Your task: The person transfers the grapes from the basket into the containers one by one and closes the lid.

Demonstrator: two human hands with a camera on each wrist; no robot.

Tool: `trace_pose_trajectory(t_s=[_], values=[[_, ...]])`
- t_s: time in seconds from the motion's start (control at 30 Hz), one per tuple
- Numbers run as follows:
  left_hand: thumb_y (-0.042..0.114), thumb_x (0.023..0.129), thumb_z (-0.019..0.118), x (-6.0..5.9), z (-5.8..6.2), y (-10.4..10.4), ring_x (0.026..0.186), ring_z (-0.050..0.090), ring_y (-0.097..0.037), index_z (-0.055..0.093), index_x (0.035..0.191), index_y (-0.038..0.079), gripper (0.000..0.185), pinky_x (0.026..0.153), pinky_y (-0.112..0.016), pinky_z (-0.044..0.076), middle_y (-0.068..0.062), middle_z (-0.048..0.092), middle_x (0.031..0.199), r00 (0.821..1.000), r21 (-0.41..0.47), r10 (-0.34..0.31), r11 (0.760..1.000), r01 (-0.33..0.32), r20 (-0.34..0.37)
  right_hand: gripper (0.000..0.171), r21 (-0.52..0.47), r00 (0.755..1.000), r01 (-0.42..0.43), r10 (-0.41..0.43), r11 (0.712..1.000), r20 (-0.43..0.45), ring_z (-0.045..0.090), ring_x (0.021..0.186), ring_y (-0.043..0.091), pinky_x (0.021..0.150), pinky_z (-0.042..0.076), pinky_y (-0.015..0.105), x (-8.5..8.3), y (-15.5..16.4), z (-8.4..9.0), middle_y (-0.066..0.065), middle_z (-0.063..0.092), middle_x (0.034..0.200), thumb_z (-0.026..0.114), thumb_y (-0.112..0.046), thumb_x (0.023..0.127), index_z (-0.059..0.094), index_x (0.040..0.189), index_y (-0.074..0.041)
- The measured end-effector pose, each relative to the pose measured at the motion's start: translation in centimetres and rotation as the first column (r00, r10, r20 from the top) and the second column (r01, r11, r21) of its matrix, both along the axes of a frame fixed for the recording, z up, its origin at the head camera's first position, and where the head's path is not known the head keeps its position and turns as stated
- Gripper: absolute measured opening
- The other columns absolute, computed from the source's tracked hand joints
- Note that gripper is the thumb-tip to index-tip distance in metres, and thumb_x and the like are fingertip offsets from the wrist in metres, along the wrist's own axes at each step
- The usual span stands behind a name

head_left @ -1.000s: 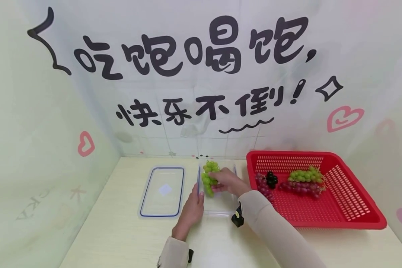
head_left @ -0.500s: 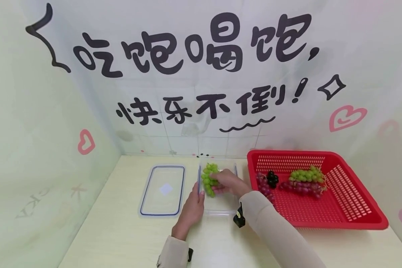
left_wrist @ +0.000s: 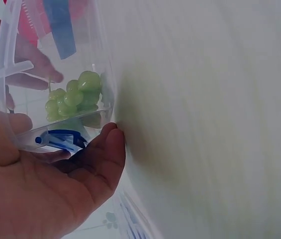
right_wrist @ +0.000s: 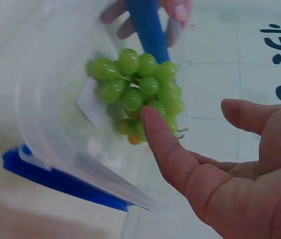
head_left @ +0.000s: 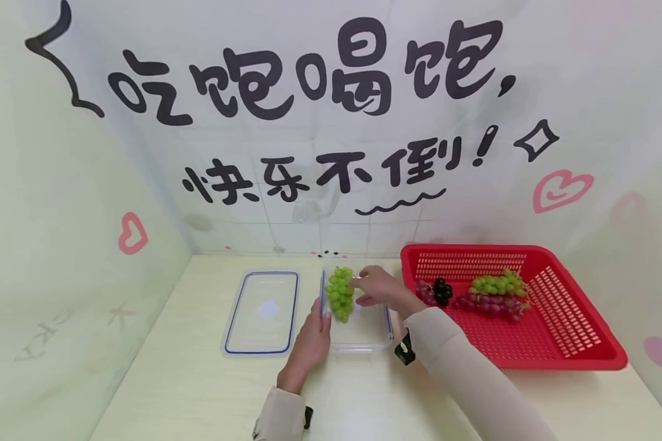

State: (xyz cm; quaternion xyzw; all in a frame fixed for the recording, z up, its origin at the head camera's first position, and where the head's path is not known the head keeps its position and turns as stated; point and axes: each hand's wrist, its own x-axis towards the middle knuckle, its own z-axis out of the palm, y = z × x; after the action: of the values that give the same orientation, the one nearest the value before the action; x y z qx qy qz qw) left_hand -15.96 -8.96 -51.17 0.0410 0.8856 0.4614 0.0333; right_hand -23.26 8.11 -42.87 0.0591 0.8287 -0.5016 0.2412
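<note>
In the head view, a clear plastic food container [head_left: 358,347] with blue side clips stands in the middle of the table. A bunch of green grapes [head_left: 339,294] lies inside, along its left wall. My left hand [head_left: 311,337] grips the container's left side, thumb at the rim and fingers outside below it in the left wrist view. My right hand [head_left: 380,286] hovers over the container just right of the grapes, thumb and fingers spread and holding nothing. From the right wrist view, a fingertip overlaps the green grapes [right_wrist: 147,85]; whether it touches them I cannot tell.
A clear lid with a blue seal [head_left: 254,331] lies flat left of the container. At right stands a red plastic basket [head_left: 529,352] holding green grapes [head_left: 496,283], red grapes [head_left: 493,305] and a small dark bunch [head_left: 442,291]. A printed cloth wall [head_left: 320,236] closes off the back.
My right hand has let go of the green grapes and drawn slightly right, its fingers spreading. The bunch now rests in the container. My left hand keeps its grip.
</note>
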Motion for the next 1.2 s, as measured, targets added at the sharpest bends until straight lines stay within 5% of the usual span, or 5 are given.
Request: trace_pose_trajectory(t_s=[0.27, 0.63, 1.2], values=[[0.025, 0.109, 0.033, 0.0, -0.3, -0.1, 0.137, 0.038, -0.049, 0.022, 0.154, -0.005, 0.055, 0.113, -0.061, 0.032, -0.035, 0.041, 0.146, 1.0, -0.006, -0.003, 1.0, 0.003, -0.008, 0.05, -0.019, 1.0, -0.003, 0.002, 1.0, -0.028, 0.069, 0.103, 0.028, 0.088, 0.059, 0.036, -0.3, 2.7, 2.5, 0.023, 0.052, 0.14, 0.056, -0.026, 0.102, 0.044, 0.142, 0.003], [0.023, 0.109, 0.033, -0.1, -0.4, -0.1, 0.137, 0.038, -0.049, 0.022, 0.154, -0.006, 0.054, 0.112, -0.061, 0.033, -0.036, 0.041, 0.146, 1.0, 0.01, -0.003, 1.0, 0.003, -0.009, 0.039, -0.019, 0.994, 0.044, -0.046, 0.999, -0.096, 0.065, 0.11, 0.031, 0.093, 0.057, 0.043, -0.5, 8.7, 3.9, 0.021, 0.059, 0.13, 0.056, -0.025, 0.101, 0.056, 0.133, -0.002], [0.022, 0.109, 0.033, -0.2, -0.2, 0.0, 0.139, 0.036, -0.049, 0.021, 0.154, -0.006, 0.054, 0.113, -0.061, 0.031, -0.036, 0.039, 0.147, 1.0, 0.026, 0.0, 1.0, -0.001, 0.025, 0.065, 0.114, 0.991, 0.136, -0.135, 0.984, -0.016, 0.046, 0.128, 0.041, 0.108, 0.043, 0.055, -0.7, 16.2, 1.6, 0.025, 0.044, 0.144, 0.055, -0.039, 0.101, 0.038, 0.147, 0.002]])
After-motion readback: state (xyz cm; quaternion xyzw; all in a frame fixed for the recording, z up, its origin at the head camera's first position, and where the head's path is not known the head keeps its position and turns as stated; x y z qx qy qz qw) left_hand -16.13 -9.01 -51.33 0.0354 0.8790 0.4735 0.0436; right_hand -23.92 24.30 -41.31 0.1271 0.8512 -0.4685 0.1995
